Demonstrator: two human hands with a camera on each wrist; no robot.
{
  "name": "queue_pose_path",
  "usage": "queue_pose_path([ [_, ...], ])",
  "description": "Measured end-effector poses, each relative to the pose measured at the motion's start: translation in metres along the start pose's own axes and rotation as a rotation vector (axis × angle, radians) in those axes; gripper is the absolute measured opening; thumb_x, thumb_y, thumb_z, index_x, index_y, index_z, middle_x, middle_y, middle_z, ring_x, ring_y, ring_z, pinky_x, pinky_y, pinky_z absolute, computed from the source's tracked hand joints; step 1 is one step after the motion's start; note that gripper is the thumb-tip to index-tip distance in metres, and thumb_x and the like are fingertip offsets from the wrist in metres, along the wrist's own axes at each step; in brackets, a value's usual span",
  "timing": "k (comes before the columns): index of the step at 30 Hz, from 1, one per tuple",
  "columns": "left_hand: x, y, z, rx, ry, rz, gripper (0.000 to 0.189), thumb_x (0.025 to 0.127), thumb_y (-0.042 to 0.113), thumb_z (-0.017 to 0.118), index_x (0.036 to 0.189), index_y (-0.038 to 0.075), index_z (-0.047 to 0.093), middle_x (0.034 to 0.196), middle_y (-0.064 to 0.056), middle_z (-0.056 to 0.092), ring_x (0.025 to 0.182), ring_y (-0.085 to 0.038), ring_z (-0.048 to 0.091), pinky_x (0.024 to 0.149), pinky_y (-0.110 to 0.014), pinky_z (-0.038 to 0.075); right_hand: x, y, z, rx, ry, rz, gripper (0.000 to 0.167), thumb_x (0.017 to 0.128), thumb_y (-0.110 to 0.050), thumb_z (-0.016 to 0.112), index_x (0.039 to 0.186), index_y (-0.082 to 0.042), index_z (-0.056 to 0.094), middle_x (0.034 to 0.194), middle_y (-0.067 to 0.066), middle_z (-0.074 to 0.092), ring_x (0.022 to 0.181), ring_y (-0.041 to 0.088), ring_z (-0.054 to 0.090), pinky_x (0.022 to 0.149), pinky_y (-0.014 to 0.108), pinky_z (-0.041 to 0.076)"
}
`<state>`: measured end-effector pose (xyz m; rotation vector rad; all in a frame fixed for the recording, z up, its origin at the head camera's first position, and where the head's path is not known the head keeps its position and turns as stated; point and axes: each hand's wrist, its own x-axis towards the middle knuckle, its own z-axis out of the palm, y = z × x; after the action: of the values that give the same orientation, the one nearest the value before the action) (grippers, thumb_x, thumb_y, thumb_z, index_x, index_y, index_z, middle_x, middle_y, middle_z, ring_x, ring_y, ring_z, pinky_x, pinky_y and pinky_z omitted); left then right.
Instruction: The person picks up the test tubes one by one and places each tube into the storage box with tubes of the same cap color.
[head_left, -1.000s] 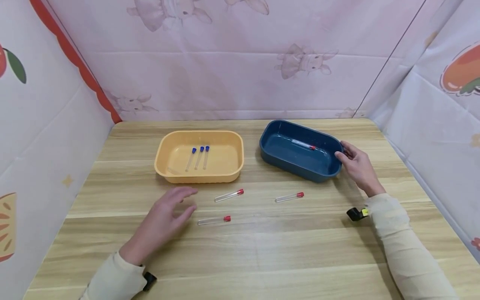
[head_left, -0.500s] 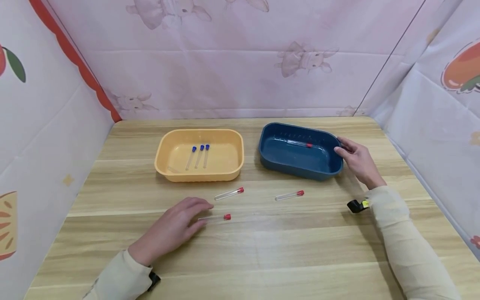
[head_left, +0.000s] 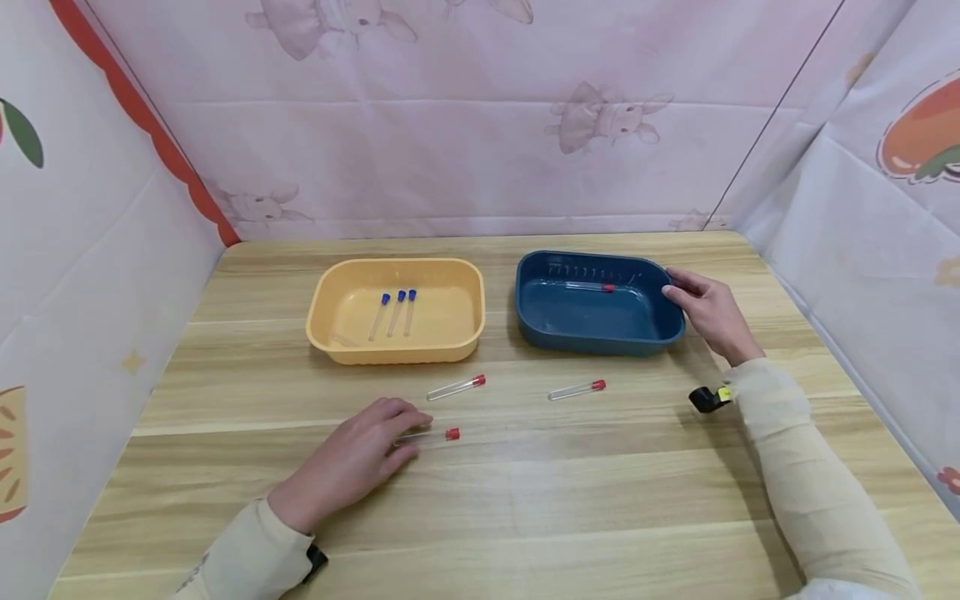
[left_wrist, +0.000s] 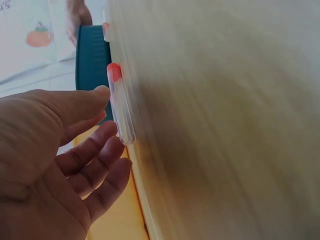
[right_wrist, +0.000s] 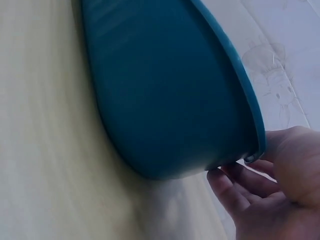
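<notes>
My left hand (head_left: 348,458) is at the nearest red-capped test tube (head_left: 442,435), thumb and fingers on either side of its clear end. In the left wrist view, the fingers are loosely bent about the tube (left_wrist: 121,107), with no firm pinch visible. At the right, my right hand (head_left: 716,318) grips the end rim of a dark blue tray (head_left: 600,342), thumb over the edge and fingers against the outer wall (right_wrist: 175,100). One red-capped tube (head_left: 588,287) lies inside that tray. Two more red-capped tubes, one left (head_left: 456,387) and one right (head_left: 576,390), lie on the table.
A yellow tray (head_left: 397,354) stands left of the blue one, holding several tubes, among them blue-capped tubes (head_left: 401,312). Both trays sit toward the back of the wooden table (head_left: 540,500). Printed cloth walls (head_left: 450,167) enclose the back and sides.
My left hand has moved right and lowered to the nearest tube. My right hand has turned the blue tray so it sits straighter, and the tube inside has shifted left.
</notes>
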<state>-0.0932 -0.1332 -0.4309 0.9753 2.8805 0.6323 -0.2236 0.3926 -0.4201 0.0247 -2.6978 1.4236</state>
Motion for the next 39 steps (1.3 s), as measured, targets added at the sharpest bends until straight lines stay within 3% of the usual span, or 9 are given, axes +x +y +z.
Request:
queue_pose_path([
  [6, 0.004, 0.004, 0.001, 0.014, -0.026, -0.014, 0.031, 0.095, 0.015, 0.077, 0.125, 0.013, 0.073, 0.122, -0.002, 0.065, 0.114, -0.018, 0.062, 0.098, -0.043, 0.054, 0.003, 0.002, 0.002, 0.033, 0.032, 0.003, 0.055, 0.106, -0.029, 0.06, 0.15, 0.002, 0.05, 0.146, 0.029, 0.052, 0.112, -0.004, 0.056, 0.09, 0.006, 0.047],
  [15, 0.007, 0.004, 0.005, 0.023, -0.037, -0.026, 0.028, 0.094, 0.012, 0.077, 0.122, 0.013, 0.074, 0.113, 0.001, 0.066, 0.106, -0.015, 0.064, 0.093, -0.041, 0.056, 0.006, 0.003, 0.003, 0.069, 0.064, 0.002, 0.053, 0.105, -0.028, 0.063, 0.147, 0.003, 0.053, 0.142, 0.027, 0.057, 0.105, -0.006, 0.057, 0.088, 0.007, 0.048],
  [21, 0.009, 0.008, 0.006, 0.007, -0.037, -0.005, 0.029, 0.094, 0.01, 0.077, 0.123, 0.011, 0.073, 0.111, 0.001, 0.066, 0.1, -0.014, 0.065, 0.088, -0.039, 0.058, 0.006, 0.003, 0.003, 0.098, 0.091, -0.023, 0.052, 0.103, -0.024, 0.067, 0.143, 0.007, 0.056, 0.131, 0.015, 0.067, 0.1, -0.008, 0.06, 0.086, 0.007, 0.049],
  [25, 0.009, 0.012, 0.007, -0.012, -0.036, 0.004, 0.032, 0.093, 0.008, 0.077, 0.125, 0.009, 0.072, 0.111, -0.001, 0.065, 0.096, -0.014, 0.064, 0.085, -0.038, 0.058, 0.003, 0.001, -0.001, 0.05, 0.045, -0.021, 0.054, 0.105, -0.027, 0.064, 0.148, 0.004, 0.053, 0.141, 0.027, 0.058, 0.104, -0.008, 0.057, 0.087, 0.006, 0.048],
  [29, 0.009, 0.017, 0.009, -0.043, -0.016, 0.018, 0.034, 0.093, 0.005, 0.075, 0.127, 0.006, 0.07, 0.114, -0.004, 0.063, 0.094, -0.016, 0.064, 0.083, -0.039, 0.058, -0.006, -0.001, -0.007, -0.03, -0.031, -0.008, 0.059, 0.106, -0.031, 0.062, 0.154, 0.0, 0.046, 0.147, 0.027, 0.053, 0.106, -0.006, 0.053, 0.084, 0.004, 0.046],
  [32, 0.011, 0.021, 0.009, -0.074, -0.018, 0.002, 0.037, 0.092, 0.005, 0.076, 0.128, 0.006, 0.068, 0.116, -0.005, 0.062, 0.096, -0.018, 0.065, 0.084, -0.04, 0.058, -0.016, -0.003, -0.012, -0.077, -0.089, -0.004, 0.064, 0.105, -0.033, 0.063, 0.157, -0.001, 0.041, 0.147, 0.028, 0.053, 0.109, 0.001, 0.056, 0.081, 0.006, 0.047],
  [37, 0.016, 0.029, 0.009, -0.093, -0.077, -0.052, 0.047, 0.091, 0.006, 0.076, 0.136, 0.004, 0.063, 0.114, -0.007, 0.058, 0.087, -0.015, 0.06, 0.075, -0.035, 0.057, -0.033, -0.004, -0.018, -0.144, -0.163, -0.007, 0.071, 0.103, -0.032, 0.067, 0.16, -0.003, 0.036, 0.151, 0.03, 0.047, 0.123, 0.037, 0.059, 0.081, 0.006, 0.045],
  [39, 0.017, 0.032, 0.009, -0.077, -0.097, -0.06, 0.052, 0.091, 0.006, 0.076, 0.14, 0.002, 0.059, 0.112, -0.009, 0.056, 0.08, -0.014, 0.056, 0.069, -0.032, 0.054, -0.039, -0.004, -0.02, -0.174, -0.177, -0.004, 0.073, 0.101, -0.034, 0.069, 0.161, -0.007, 0.036, 0.153, 0.028, 0.046, 0.126, 0.044, 0.057, 0.082, 0.006, 0.042],
])
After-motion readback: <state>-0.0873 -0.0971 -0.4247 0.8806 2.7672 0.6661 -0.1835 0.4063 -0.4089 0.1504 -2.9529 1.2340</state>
